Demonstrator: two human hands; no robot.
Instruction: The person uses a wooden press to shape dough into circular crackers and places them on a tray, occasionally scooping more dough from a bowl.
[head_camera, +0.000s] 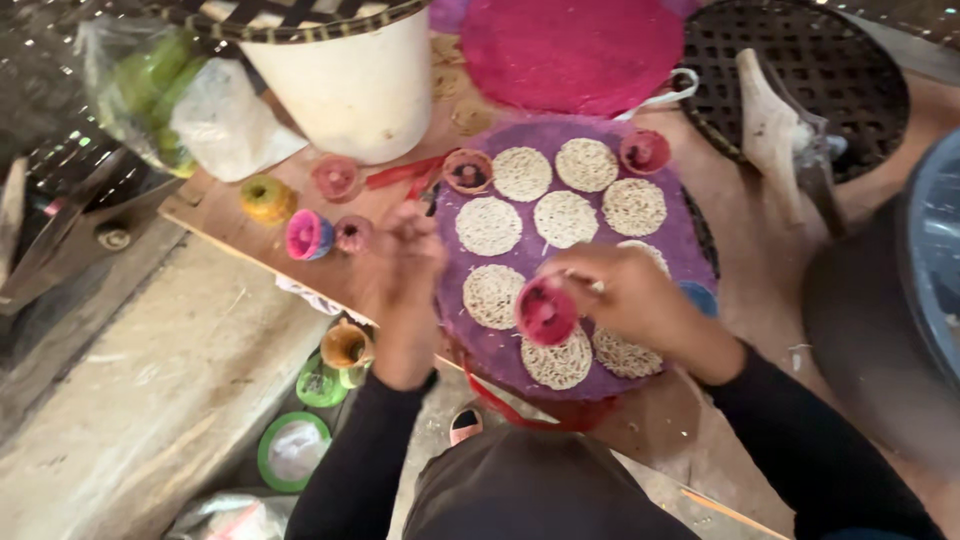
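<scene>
Lying top left, a clear bag (150, 85) of green items. Pink spool (546, 311) pinched by right hand (620, 295) over purple mat (500, 350) — left hand (405, 255) blurred, its fingers' state unclear.

Eight pale woven discs (565, 218), two large round mats (570, 50), one white bucket (350, 90), two hands (620, 290)

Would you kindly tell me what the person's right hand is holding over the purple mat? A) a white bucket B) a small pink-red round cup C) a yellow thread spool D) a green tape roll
B: the right hand grips a small pink-red round cup above the purple mat, among the pale woven discs; the left hand is blurred and its hold cannot be told.
</scene>
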